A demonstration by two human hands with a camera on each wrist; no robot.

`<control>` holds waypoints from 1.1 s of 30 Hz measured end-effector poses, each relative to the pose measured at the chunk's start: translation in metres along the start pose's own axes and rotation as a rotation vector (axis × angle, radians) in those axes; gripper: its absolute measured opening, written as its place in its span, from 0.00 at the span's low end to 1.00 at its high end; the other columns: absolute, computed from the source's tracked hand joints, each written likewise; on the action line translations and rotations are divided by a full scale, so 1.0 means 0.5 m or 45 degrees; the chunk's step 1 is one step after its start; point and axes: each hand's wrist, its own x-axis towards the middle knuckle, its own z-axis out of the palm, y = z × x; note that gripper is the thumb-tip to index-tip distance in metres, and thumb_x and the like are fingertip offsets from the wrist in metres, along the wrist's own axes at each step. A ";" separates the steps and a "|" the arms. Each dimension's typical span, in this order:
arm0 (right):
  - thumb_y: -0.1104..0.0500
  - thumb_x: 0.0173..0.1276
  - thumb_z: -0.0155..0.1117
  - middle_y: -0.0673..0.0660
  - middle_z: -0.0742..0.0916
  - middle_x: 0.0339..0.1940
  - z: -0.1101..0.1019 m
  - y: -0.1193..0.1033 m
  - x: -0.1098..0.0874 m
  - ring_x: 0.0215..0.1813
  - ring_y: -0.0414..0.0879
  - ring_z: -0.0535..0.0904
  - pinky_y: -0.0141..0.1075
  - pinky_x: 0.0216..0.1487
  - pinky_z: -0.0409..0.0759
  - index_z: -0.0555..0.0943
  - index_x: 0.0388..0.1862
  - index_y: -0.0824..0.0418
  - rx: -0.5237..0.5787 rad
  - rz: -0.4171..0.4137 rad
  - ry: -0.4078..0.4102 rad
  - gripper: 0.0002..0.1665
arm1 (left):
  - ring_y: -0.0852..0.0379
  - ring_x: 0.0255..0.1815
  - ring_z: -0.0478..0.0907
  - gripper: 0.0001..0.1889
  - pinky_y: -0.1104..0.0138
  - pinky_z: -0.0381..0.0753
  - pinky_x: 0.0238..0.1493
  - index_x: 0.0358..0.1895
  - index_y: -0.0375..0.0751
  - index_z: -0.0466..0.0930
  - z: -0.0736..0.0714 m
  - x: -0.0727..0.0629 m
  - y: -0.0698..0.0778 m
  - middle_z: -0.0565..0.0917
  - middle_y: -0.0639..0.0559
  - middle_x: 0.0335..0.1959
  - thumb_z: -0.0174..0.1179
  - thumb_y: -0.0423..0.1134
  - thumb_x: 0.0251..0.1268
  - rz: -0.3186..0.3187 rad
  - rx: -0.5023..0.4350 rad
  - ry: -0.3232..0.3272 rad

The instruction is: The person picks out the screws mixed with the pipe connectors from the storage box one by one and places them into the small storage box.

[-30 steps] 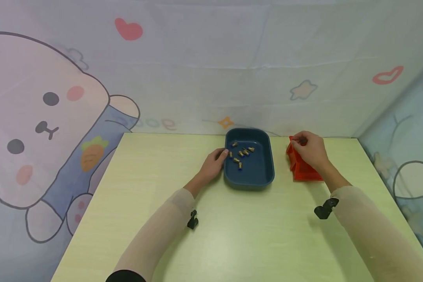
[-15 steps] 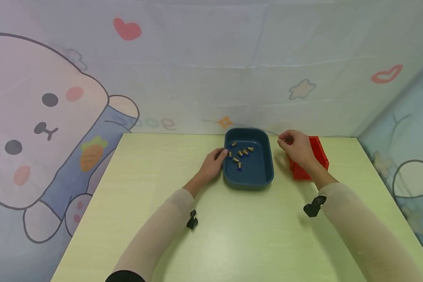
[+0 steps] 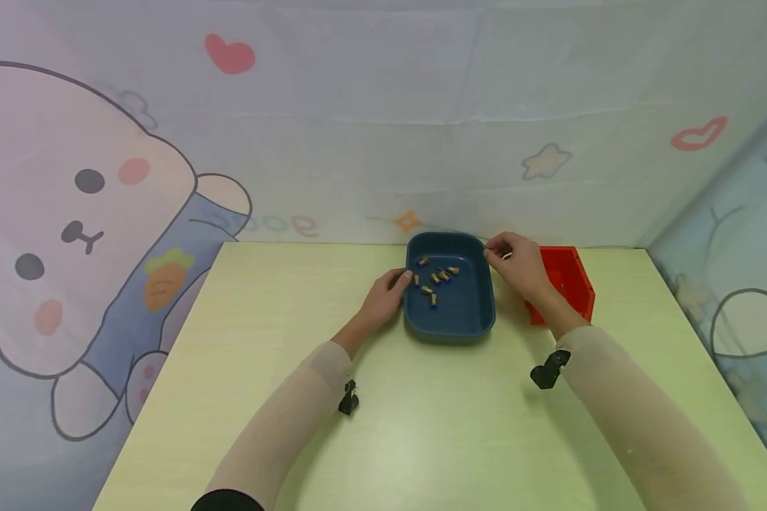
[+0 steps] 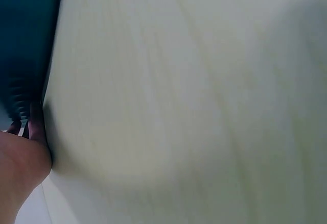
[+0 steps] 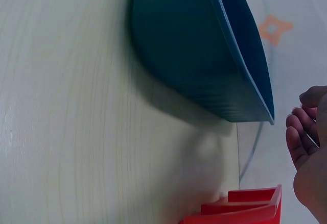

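My left hand [image 3: 383,298] holds the left rim of a dark blue rectangular tray [image 3: 450,333], with the thumb at the rim. In the left wrist view its fingers [image 4: 36,124] lie against the tray's outer wall. Several small brass fittings [image 3: 434,301] with blue ends lie in the tray, mostly in its left half. My right hand [image 3: 519,268] is above the gap between the tray's right rim and a red bin [image 3: 580,287]. In the right wrist view its fingers [image 5: 306,124] are loosely bent, and no object shows between them.
The red bin stands right of the tray and is partly hidden by the right forearm; something tiny shows inside it. Behind the pale wooden table [image 3: 281,312] hangs a printed cloth [image 3: 358,142]. Another cloth borders the right side.
My right hand has moved left from over the red bin towards the tray's right rim, uncovering more of the bin. The left hand and the tray stay in place.
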 end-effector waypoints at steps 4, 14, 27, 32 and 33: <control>0.60 0.78 0.67 0.61 0.87 0.41 0.011 -0.008 0.002 0.43 0.52 0.81 0.33 0.48 0.80 0.85 0.49 0.65 0.012 -0.006 -0.003 0.09 | 0.45 0.71 0.75 0.33 0.51 0.75 0.72 0.78 0.38 0.70 -0.003 -0.001 0.001 0.78 0.41 0.71 0.48 0.59 0.86 -0.004 -0.018 -0.003; 0.61 0.78 0.67 0.63 0.88 0.44 0.031 -0.016 0.010 0.45 0.54 0.82 0.35 0.51 0.81 0.85 0.50 0.67 0.041 0.006 0.000 0.09 | 0.44 0.72 0.75 0.33 0.52 0.76 0.71 0.78 0.37 0.70 -0.002 0.002 -0.001 0.78 0.41 0.71 0.49 0.58 0.86 -0.008 -0.044 -0.005; 0.60 0.80 0.66 0.63 0.88 0.45 0.068 -0.048 0.021 0.46 0.55 0.81 0.40 0.46 0.80 0.85 0.51 0.66 0.077 0.060 -0.022 0.10 | 0.44 0.73 0.75 0.32 0.52 0.76 0.71 0.77 0.36 0.70 -0.009 -0.003 0.000 0.78 0.40 0.71 0.48 0.58 0.87 -0.013 -0.042 -0.001; 0.59 0.80 0.66 0.64 0.88 0.46 0.086 -0.055 0.030 0.47 0.57 0.82 0.46 0.50 0.82 0.85 0.51 0.66 0.106 0.073 -0.046 0.10 | 0.44 0.73 0.75 0.33 0.52 0.76 0.71 0.77 0.36 0.70 -0.013 -0.003 -0.003 0.78 0.41 0.72 0.48 0.59 0.86 -0.013 -0.042 0.005; 0.59 0.80 0.66 0.64 0.88 0.46 0.089 -0.056 0.032 0.47 0.57 0.82 0.47 0.51 0.82 0.85 0.51 0.66 0.113 0.077 -0.050 0.10 | 0.44 0.73 0.75 0.33 0.52 0.76 0.71 0.77 0.36 0.70 -0.013 -0.003 -0.004 0.78 0.41 0.72 0.48 0.59 0.86 -0.013 -0.044 0.006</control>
